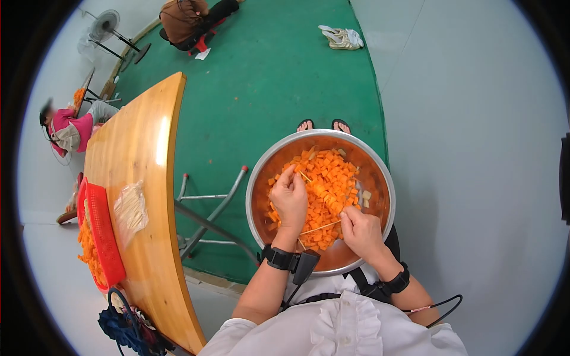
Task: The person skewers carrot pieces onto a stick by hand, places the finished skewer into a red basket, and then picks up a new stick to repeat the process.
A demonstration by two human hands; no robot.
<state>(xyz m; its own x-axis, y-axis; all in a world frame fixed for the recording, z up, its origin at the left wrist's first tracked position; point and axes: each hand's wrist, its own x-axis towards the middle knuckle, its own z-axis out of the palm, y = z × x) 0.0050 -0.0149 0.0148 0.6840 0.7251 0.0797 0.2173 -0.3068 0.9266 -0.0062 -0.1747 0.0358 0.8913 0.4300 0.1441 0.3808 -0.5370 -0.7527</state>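
Observation:
A large steel bowl (382,172) rests at my lap, holding a heap of diced carrot (332,163) and a few paler cubes (366,195). Inside it, my left hand (290,202) is closed on a thin wooden skewer (305,177). Several carrot cubes (325,194) sit in a row along that skewer, slanting toward my right hand (361,232). My right thumb and fingers are pinched at the far end of the row. A second thin stick (320,228) crosses the carrots below, one end right by my right fingertips.
To the left is a wooden table (142,136) bearing a red basket (110,237) of carrot pieces, a plastic bag (131,210) and a dark blue bag (122,323). Metal legs (214,216) stand beside it. Two people (71,127) (184,24) sit farther off. Shoes (341,37) lie on the green floor.

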